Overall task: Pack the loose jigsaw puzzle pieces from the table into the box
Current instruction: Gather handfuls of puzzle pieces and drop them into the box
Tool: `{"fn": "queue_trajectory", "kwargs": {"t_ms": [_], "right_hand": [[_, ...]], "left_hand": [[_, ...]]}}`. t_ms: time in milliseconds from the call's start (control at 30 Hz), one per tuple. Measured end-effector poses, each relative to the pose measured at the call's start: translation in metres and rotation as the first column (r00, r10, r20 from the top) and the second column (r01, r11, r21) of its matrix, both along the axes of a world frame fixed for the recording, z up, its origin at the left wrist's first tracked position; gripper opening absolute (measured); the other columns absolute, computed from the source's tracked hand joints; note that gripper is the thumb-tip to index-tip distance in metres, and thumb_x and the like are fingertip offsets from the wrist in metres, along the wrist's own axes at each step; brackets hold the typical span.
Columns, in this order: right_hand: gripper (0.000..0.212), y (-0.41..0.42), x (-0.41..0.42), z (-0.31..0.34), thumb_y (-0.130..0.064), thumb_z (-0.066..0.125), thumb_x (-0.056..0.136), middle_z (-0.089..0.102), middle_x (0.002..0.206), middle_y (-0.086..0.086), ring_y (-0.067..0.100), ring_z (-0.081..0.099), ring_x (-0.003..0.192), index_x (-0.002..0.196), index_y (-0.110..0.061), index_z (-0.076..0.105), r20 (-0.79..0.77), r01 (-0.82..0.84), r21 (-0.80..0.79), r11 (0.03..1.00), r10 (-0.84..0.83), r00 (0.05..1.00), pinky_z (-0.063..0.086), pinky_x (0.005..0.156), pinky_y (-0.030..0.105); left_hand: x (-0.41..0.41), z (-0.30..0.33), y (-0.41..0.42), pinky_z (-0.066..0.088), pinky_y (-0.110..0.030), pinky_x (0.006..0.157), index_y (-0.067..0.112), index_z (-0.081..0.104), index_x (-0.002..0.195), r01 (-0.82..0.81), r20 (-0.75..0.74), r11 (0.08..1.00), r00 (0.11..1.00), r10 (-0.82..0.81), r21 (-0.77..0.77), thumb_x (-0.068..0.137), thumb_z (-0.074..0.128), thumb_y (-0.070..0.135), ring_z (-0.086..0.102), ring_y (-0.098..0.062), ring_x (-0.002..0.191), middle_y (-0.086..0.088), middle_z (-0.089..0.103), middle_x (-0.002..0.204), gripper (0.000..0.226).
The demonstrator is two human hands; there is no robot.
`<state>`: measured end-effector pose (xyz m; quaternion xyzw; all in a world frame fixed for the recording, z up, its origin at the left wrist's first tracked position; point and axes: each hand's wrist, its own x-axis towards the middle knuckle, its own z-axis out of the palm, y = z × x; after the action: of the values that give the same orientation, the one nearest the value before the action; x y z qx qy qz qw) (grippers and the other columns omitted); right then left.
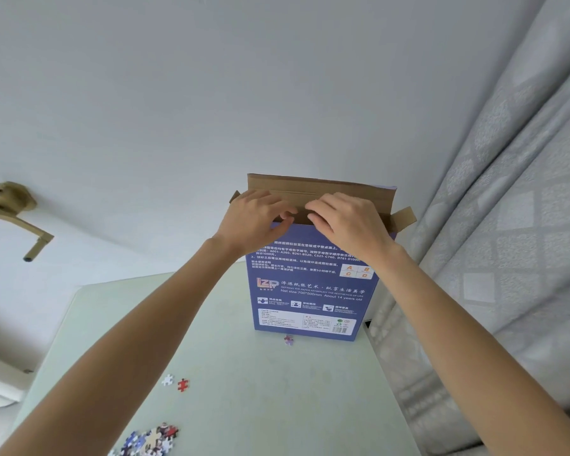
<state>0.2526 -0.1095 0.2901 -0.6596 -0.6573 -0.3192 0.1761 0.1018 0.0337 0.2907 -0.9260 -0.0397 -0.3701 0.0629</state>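
Box: I see the tall blue printed cardboard box (306, 291) standing upright on the pale green counter (244, 373), its brown top flap (320, 185) raised and small side tabs sticking out left and right.
Left hand: my left hand (254, 218) sits at the box's top front edge, fingers curled over the rim and thumb on the blue face, so it holds the box there.
Right hand: my right hand (346, 222) is just beside it, fingers bent onto the same rim (the fingertips of the two hands nearly meet).
Loose pieces: a heap of mixed-colour jigsaw pieces (152, 439) lies at the counter's near edge; a white piece (167, 380) and a red piece (182, 385) lie side by side further in; one purplish piece (288, 339) lies just in front of the box's base.
Surroundings: a grey patterned curtain (507, 225) hangs at the right, a plain white wall (211, 93) behind.
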Motion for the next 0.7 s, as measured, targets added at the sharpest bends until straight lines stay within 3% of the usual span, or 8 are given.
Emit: {"fn": "queue_trajectory", "kwargs": {"t_ms": [133, 267, 367, 467, 567, 700], "right_hand": [[0.016, -0.017, -0.033, -0.026, -0.017, 0.055, 0.092, 0.069, 0.084, -0.001, 0.017, 0.063, 0.073, 0.094, -0.012, 0.07, -0.073, -0.092, 0.161, 0.983, 0.105, 0.992, 0.051, 0.06, 0.028], [0.013, -0.033, -0.079, -0.093, -0.013, 0.058, 0.087, 0.069, 0.082, -0.001, 0.018, 0.063, 0.072, 0.092, -0.013, 0.07, -0.262, -0.142, 0.062, 0.988, 0.153, 0.953, 0.051, 0.057, 0.029], [0.012, -0.039, -0.099, -0.156, -0.01, 0.062, 0.082, 0.069, 0.084, -0.001, 0.019, 0.064, 0.075, 0.092, -0.014, 0.069, -0.435, -0.117, -0.155, 0.981, 0.038, 0.899, 0.052, 0.057, 0.03], [0.025, -0.036, -0.105, -0.213, -0.01, 0.06, 0.084, 0.065, 0.107, 0.002, 0.023, 0.061, 0.097, 0.109, -0.012, 0.065, -0.562, -0.091, -0.414, 0.906, -0.175, 0.809, 0.052, 0.075, 0.032], [0.043, -0.031, -0.104, -0.257, -0.022, 0.054, 0.092, 0.046, 0.137, 0.005, 0.023, 0.044, 0.124, 0.132, -0.011, 0.047, -0.549, -0.068, -0.621, 0.781, -0.372, 0.748, 0.038, 0.101, 0.035], [0.049, -0.014, -0.107, -0.3, -0.027, 0.053, 0.092, 0.034, 0.146, 0.013, 0.029, 0.03, 0.134, 0.136, -0.007, 0.041, -0.497, -0.012, -0.731, 0.683, -0.52, 0.695, 0.028, 0.107, 0.037]], "left_hand": [[-0.024, -0.014, -0.018, 0.042, -0.022, 0.063, 0.022, 0.071, 0.091, -0.031, 0.124, 0.991, 0.991, 0.047, -0.131, 0.085, 0.056, 0.023, 0.06, -0.013, 0.07, 0.011, 0.068, 0.076, 0.016], [-0.076, -0.067, -0.043, 0.046, -0.023, 0.064, 0.02, 0.07, 0.096, -0.1, 0.115, 0.923, 0.982, 0.153, -0.372, 0.086, 0.054, 0.026, 0.061, -0.013, 0.076, 0.009, 0.069, 0.083, 0.02], [-0.12, -0.128, -0.05, 0.05, -0.027, 0.066, 0.026, 0.067, 0.101, -0.252, -0.071, 0.793, 0.964, 0.256, -0.555, 0.084, 0.055, 0.027, 0.06, -0.012, 0.082, 0.014, 0.067, 0.086, 0.021], [-0.158, -0.183, -0.052, 0.048, -0.027, 0.073, 0.031, 0.064, 0.106, -0.424, -0.281, 0.611, 0.905, 0.32, -0.668, 0.085, 0.059, 0.026, 0.058, -0.012, 0.092, 0.018, 0.066, 0.093, 0.022], [-0.191, -0.224, -0.052, 0.047, -0.029, 0.079, 0.031, 0.061, 0.112, -0.565, -0.453, 0.495, 0.825, 0.338, -0.66, 0.085, 0.06, 0.026, 0.057, -0.014, 0.1, 0.013, 0.065, 0.103, 0.027], [-0.235, -0.269, -0.042, 0.041, -0.031, 0.092, 0.026, 0.056, 0.124, -0.724, -0.636, 0.4, 0.688, 0.35, -0.562, 0.087, 0.058, 0.027, 0.049, -0.019, 0.115, 0.003, 0.06, 0.122, 0.038]]}}
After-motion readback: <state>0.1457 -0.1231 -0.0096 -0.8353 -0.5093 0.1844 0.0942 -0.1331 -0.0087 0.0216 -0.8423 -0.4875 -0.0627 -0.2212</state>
